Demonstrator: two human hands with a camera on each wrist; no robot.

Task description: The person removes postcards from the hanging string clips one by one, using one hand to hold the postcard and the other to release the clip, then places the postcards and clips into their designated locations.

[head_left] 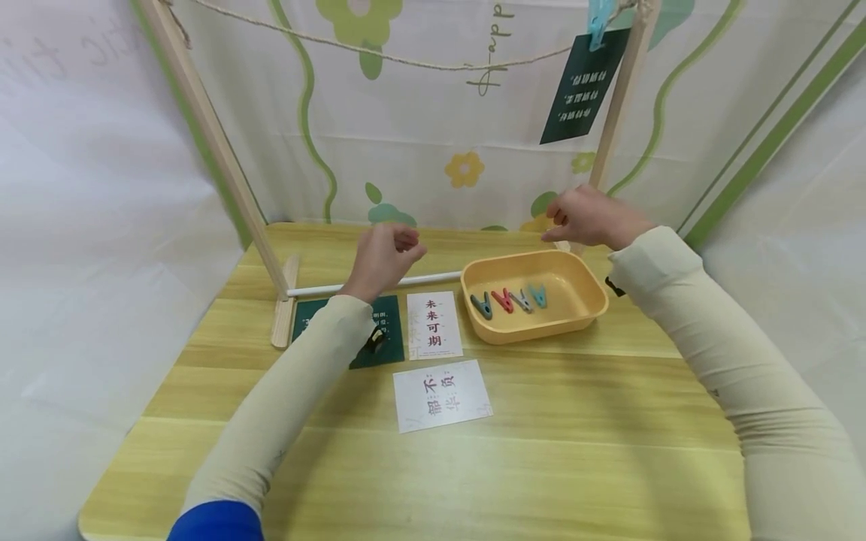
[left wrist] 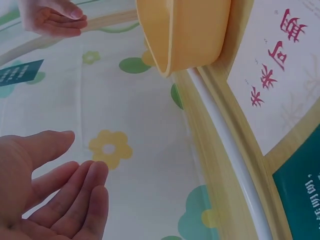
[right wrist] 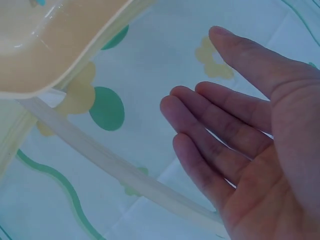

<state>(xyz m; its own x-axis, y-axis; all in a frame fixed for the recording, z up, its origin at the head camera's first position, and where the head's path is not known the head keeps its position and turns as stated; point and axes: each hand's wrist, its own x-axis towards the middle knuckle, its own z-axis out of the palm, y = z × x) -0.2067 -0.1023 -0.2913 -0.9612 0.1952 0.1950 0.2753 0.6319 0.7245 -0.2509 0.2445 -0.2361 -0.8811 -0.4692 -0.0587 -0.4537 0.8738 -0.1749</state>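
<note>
Above the cards my left hand hovers with nothing in it; the left wrist view shows its fingers loosely bent and the thumb apart. My right hand is raised over the far right rim of the yellow tray, holding nothing, its fingers relaxed in the right wrist view. Several small clothespins lie in a row inside the tray. A dark green card hangs from the rope at upper right by a light blue clothespin. A white card lies left of the tray.
Another white card lies nearer on the wooden table. A dark green card lies partly beneath the left arm. A sagging rope joins two wooden posts, with a white bar low between them.
</note>
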